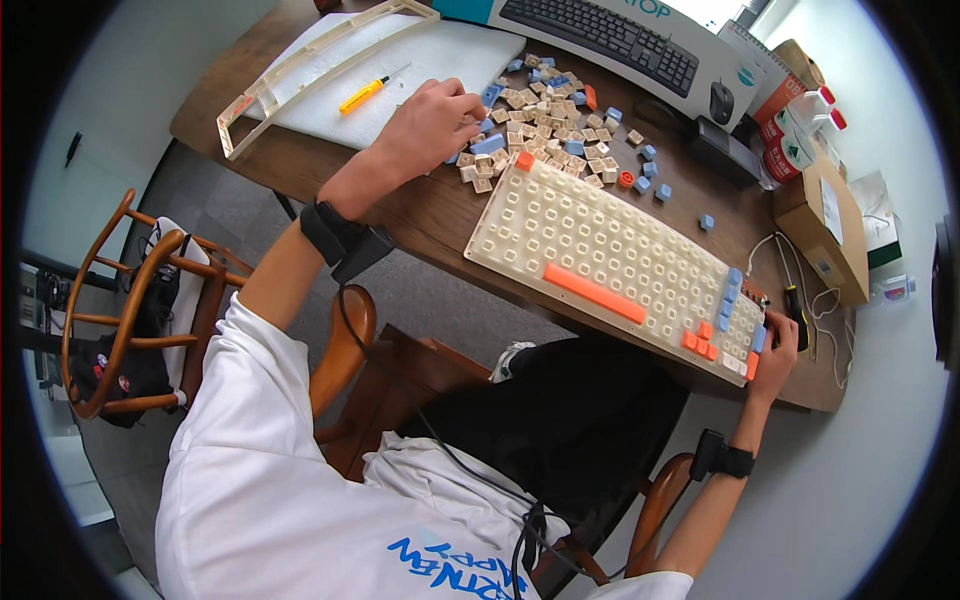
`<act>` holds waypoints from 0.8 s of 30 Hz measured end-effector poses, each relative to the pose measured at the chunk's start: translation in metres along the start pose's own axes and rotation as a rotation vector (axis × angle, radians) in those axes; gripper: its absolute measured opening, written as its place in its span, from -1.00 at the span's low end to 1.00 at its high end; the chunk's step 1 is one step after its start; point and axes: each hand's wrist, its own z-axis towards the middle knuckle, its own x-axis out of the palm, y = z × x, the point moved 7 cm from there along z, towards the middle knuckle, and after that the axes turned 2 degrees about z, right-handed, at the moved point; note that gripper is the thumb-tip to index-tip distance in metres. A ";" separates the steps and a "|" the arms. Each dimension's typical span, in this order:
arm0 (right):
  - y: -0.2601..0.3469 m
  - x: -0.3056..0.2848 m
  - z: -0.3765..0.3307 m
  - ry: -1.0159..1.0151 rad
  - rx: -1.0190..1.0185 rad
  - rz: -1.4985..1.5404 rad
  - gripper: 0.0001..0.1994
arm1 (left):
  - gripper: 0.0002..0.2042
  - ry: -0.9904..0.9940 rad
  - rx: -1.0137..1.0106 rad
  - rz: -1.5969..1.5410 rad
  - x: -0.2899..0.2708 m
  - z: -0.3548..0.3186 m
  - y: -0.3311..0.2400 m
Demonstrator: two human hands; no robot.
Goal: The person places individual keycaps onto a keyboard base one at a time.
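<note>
A pale keyboard (600, 258) lies slantwise along the table's near edge, its switches mostly bare. An orange space bar, several orange keycaps (703, 340) and a column of blue keycaps (731, 292) are fitted on it. My right hand (774, 358) is closed around the keyboard's right end, beside a blue keycap. Beyond the keyboard's left end spreads a pile of loose cream and blue keycaps (545, 122). At the pile's left side is my left hand (432, 122), its fingers curled down; what they hold, if anything, is hidden.
On a white foam sheet (310, 75) lie a yellow screwdriver (362, 96) and a pale keyboard frame (335, 48). A keyboard box (610, 45) stands at the back. Bottles (790, 145), a cardboard box (822, 225), a dark screwdriver (797, 305) and a white cable (832, 325) are on the right.
</note>
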 end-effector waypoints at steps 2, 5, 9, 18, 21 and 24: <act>-0.002 0.000 -0.001 -0.002 0.005 0.001 -0.81 | -0.84 -0.001 0.007 -0.010 0.000 -0.001 0.001; -0.003 -0.001 -0.001 0.008 0.024 0.009 -0.80 | -0.84 0.029 0.008 -0.040 0.000 -0.004 -0.001; -0.002 0.001 0.000 0.006 0.015 0.024 -0.80 | -0.84 0.044 0.024 -0.042 -0.004 -0.006 0.000; -0.004 0.000 -0.001 0.011 -0.005 -0.007 -0.79 | -0.82 0.009 0.031 -0.096 -0.002 -0.005 0.006; -0.006 0.000 0.000 0.019 0.000 -0.013 -0.79 | -0.82 0.009 0.045 -0.113 -0.003 -0.004 0.008; -0.008 0.001 -0.002 0.020 0.010 -0.007 -0.79 | -0.83 0.016 -0.020 -0.179 -0.004 -0.002 0.011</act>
